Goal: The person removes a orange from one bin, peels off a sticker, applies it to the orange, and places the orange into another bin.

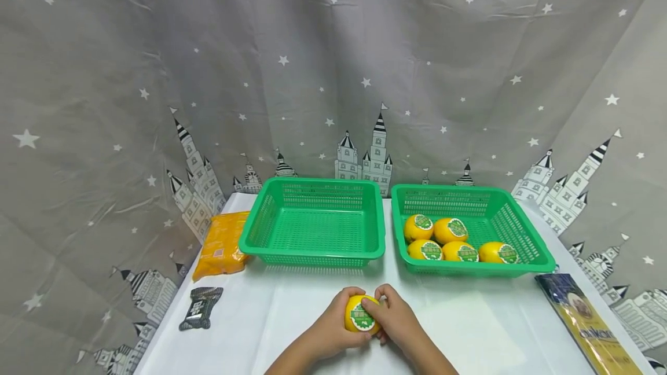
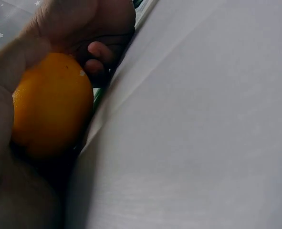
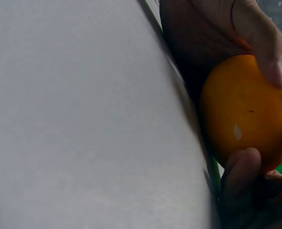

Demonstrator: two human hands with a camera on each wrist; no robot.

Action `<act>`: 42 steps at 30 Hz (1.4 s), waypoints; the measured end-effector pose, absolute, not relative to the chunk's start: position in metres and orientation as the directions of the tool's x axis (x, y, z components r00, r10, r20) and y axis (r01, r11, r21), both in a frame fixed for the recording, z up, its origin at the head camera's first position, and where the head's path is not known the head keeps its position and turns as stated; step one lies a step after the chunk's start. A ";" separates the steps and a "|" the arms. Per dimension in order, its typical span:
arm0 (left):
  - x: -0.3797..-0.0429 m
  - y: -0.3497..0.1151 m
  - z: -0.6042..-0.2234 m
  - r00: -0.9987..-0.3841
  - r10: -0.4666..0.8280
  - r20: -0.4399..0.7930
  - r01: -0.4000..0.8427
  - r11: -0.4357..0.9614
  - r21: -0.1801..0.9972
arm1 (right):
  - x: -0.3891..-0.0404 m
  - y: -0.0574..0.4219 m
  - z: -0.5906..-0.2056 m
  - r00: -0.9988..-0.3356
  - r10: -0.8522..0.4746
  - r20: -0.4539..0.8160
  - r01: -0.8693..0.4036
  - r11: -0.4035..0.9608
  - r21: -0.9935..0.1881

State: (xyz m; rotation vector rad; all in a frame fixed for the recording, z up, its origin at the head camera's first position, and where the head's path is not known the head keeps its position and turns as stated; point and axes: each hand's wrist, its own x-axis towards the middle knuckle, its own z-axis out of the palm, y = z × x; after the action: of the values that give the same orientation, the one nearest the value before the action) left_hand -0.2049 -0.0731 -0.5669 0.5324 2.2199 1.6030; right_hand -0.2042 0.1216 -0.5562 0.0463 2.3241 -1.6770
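Observation:
An orange (image 1: 361, 318) with a round green-and-white sticker is held between both hands, low over the white table's front part. The left hand (image 1: 331, 326) cups it from the left, fingers round its far side and thumb underneath. From the right, the right hand (image 1: 400, 322) has its thumb on the sticker's upper edge and its other fingers curled near the fruit's lower side. The left wrist view shows the orange (image 2: 55, 107) against the left palm and thumb. In the right wrist view, fingertips touch the unlabelled skin of the orange (image 3: 245, 112).
A green basket (image 1: 312, 253) stands behind the hands. To its right, another green basket (image 1: 521, 230) holds several stickered oranges (image 1: 457, 252). On the left lie an orange packet (image 1: 221, 245) and a small black packet (image 1: 201, 308); a gold-and-blue packet (image 1: 591, 326) lies right.

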 end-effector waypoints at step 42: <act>-0.205 -0.070 -0.567 -0.894 0.443 -0.066 0.084 0.310 0.947 | -0.202 0.133 -0.563 -0.952 -0.203 -0.229 0.166 0.289 -0.943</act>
State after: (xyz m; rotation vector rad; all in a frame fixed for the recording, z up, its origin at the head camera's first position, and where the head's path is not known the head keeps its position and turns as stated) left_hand -0.2054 -0.0697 -0.5671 0.4743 2.2678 1.6096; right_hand -0.2022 0.1333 -0.5628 -0.0343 2.2574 -1.7082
